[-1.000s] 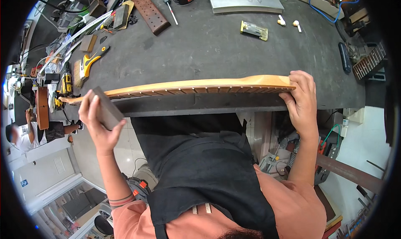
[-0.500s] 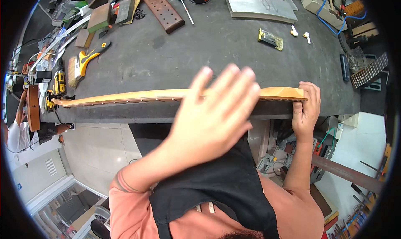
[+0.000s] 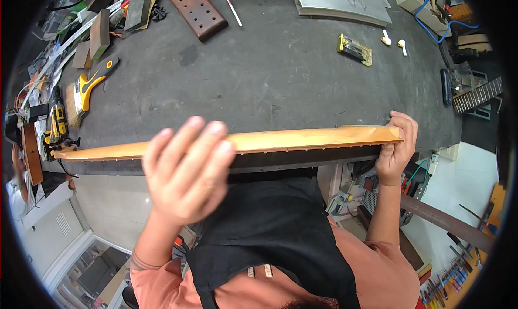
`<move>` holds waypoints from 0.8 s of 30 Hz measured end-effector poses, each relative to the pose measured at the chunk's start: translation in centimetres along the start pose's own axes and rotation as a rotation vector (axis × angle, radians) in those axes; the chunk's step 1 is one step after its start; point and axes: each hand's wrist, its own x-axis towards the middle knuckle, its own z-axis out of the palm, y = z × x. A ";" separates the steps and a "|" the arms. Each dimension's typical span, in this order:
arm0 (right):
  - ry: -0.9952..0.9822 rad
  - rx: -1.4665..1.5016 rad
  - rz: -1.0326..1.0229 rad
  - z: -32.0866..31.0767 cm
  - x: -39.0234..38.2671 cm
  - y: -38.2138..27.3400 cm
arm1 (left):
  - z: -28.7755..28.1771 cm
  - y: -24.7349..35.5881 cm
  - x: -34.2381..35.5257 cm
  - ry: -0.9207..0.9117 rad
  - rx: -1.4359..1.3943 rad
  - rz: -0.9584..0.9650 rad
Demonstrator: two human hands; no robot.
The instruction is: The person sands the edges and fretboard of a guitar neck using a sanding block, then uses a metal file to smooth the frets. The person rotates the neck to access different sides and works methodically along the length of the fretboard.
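A long wooden guitar neck spans the front edge of the grey bench, with small fret ends along its lower edge. My right hand grips its wide right end. My left hand, back upward and slightly blurred, is curled at the neck's left half; what lies under its fingers is hidden. Near the neck's left end are a yellow-black power drill and a wide paintbrush.
Wooden blocks, a perforated brown board, a metal plate, a small packet and earbuds lie farther back. A fretted neck is at right; another person is at far left.
My left hand swept right across the neck, then back toward the left; the grey block it held is now out of sight. The neck appears lower in view and turned, showing less fretboard.
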 end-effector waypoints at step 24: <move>-0.003 -0.014 0.028 0.0 -0.5 0.1 | -0.6 -1.3 -1.2 0.053 0.012 -0.003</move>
